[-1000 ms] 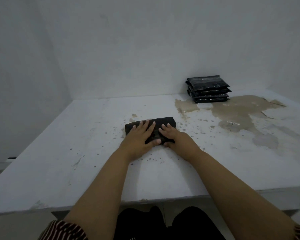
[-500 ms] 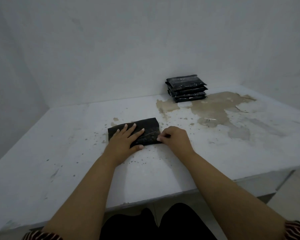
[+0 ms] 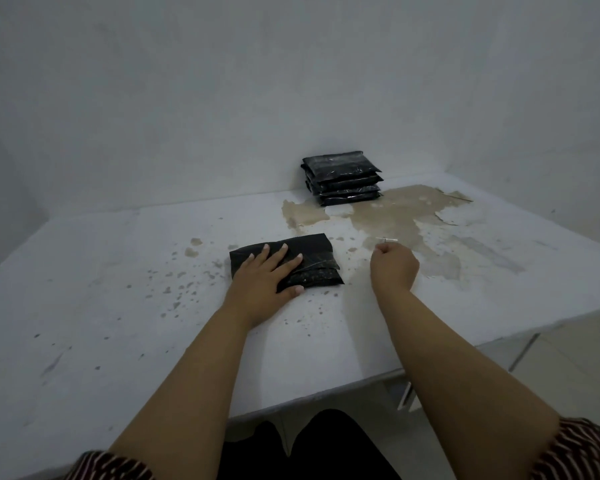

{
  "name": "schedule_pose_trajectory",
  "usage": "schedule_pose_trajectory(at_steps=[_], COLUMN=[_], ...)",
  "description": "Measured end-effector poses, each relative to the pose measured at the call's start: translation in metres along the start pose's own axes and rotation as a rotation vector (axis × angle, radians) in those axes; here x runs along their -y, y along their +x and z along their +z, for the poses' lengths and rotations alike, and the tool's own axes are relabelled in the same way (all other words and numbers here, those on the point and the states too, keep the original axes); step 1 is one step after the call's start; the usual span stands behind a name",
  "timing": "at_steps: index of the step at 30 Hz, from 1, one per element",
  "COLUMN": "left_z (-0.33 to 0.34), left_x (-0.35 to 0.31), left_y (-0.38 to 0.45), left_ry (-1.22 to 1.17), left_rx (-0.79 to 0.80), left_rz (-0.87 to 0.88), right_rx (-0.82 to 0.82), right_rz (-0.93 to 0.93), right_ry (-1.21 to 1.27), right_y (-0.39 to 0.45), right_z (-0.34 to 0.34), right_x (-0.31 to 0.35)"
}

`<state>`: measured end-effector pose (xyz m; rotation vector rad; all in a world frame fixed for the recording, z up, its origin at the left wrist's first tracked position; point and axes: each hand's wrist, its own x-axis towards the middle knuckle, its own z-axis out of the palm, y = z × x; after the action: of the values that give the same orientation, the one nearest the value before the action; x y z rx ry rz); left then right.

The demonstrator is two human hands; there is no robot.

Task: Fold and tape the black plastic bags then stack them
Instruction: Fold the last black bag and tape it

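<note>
- A folded black bag is seen lying flat on the white table, just left of the middle of the frame.
- The bag is pressed down by the left hand, whose fingers are spread straight over its top and left part (the thumb lies along the near edge).
- The right hand is held to the right of the bag, apart from it, with the fingers curled in; a small thin clear strip is seen at its fingertips, but whether it is actually pinched cannot be told.
- A stack of folded black bags is seen against the wall in the upper middle of the frame, well apart from the hands.
- Brown worn patches are spread over the table surface in front of the stack and beyond the right hand.
- Striped sleeves are visible at the lower corners of the frame.
</note>
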<state>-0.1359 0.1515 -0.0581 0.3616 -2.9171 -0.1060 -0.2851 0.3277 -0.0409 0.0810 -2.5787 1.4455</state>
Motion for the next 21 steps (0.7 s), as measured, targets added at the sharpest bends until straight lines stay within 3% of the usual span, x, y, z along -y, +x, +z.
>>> schedule_pose_trajectory(at_steps=[6,9,15,21], left_z=[0.001,0.007,0.017,0.016], left_x=[-0.03,-0.05,-0.048,-0.052], left_y=[0.011,0.019,0.022,0.021], left_ry=[-0.261,-0.233,-0.285,-0.112], left_rx=[-0.164,-0.289,-0.396,-0.381], left_rz=[-0.224,-0.293,-0.218,-0.106], right_rx=[-0.054,-0.034,-0.006,-0.006], right_rz=[0.1,0.139,0.13,0.105], right_ry=[-0.021,-0.079,-0.227,-0.064], right_y=[0.033,0.044,0.061,0.069], right_z=[-0.006,-0.005,-0.003,0.001], right_x=[-0.009,-0.012,-0.018,-0.024])
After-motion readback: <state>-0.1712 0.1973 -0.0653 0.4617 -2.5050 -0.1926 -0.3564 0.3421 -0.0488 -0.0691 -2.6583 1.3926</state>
